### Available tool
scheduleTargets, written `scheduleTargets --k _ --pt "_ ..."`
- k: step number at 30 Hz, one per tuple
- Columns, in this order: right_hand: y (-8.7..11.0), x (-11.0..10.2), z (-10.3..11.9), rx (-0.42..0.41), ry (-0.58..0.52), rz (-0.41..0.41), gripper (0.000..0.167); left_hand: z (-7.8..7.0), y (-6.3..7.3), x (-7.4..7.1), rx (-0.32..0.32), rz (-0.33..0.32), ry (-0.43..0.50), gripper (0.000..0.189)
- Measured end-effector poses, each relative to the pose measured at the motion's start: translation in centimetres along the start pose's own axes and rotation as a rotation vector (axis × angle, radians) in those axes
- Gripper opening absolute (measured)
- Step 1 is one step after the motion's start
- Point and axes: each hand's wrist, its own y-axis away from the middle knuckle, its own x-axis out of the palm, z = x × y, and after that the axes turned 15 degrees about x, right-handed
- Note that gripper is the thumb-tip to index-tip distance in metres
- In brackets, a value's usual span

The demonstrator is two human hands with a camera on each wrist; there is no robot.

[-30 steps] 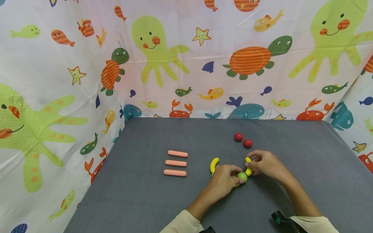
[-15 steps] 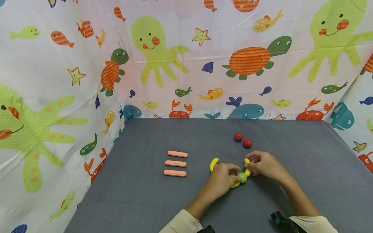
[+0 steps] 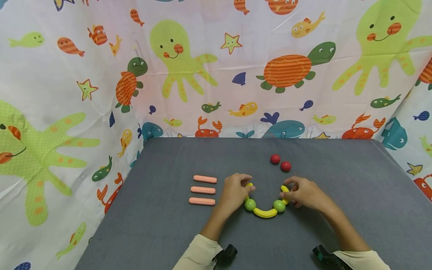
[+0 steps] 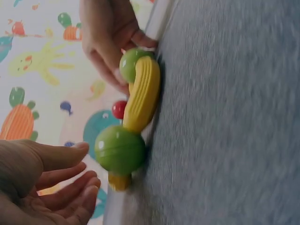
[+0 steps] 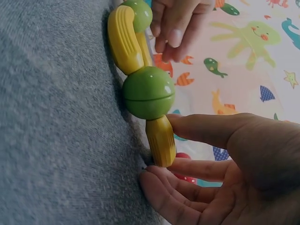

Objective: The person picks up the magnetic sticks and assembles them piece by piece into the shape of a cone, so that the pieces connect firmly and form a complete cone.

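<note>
A curved line of yellow toy bananas and two green balls lies on the grey table. Its bottom is a toy banana (image 3: 265, 213) between the left green ball (image 3: 250, 204) and the right green ball (image 3: 279, 206). My left hand (image 3: 234, 193) is beside the left toy banana (image 3: 249, 184), mostly covering it from the head view; in the left wrist view its thumb and fingers stand apart from the pieces. My right hand (image 3: 305, 193) pinches the right toy banana (image 5: 161, 140) between thumb and fingers, its lower end meeting the right green ball.
Two red balls, a left one (image 3: 275, 159) and a right one (image 3: 285, 166), sit farther back. Three pink sticks, the middle one (image 3: 203, 190) among them, lie in a stack of rows to the left. A patterned curtain (image 3: 199, 48) borders the grey table (image 3: 162, 232).
My left hand has left the right green ball and moved left and back to the left toy banana, uncovering the left green ball and bottom banana. The right hand stays at its banana.
</note>
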Motion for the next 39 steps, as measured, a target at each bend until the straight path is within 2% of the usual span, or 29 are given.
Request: scheduleTargets --k 7,12,23,31,39 --pt "0.0 0.4 0.2 0.011 -0.027 -0.011 0.061 0.9 0.0 -0.2 -0.107 0.067 -0.012 0.032" --pt "0.1 0.3 0.3 0.005 -0.036 -0.032 0.055 1.0 0.1 0.1 -0.151 0.105 0.016 0.027" --pt "-0.3 0.2 0.1 -0.012 0.070 -0.149 0.037 1.0 0.3 0.7 -0.131 0.136 -0.001 0.026" --pt "-0.5 0.4 -0.2 -0.103 0.075 -0.178 0.028 0.8 0.4 1.0 -0.120 0.167 -0.017 0.025" --pt "-0.7 0.6 -0.1 -0.113 0.072 -0.194 0.025 0.5 0.4 1.4 -0.096 0.178 -0.007 0.027"
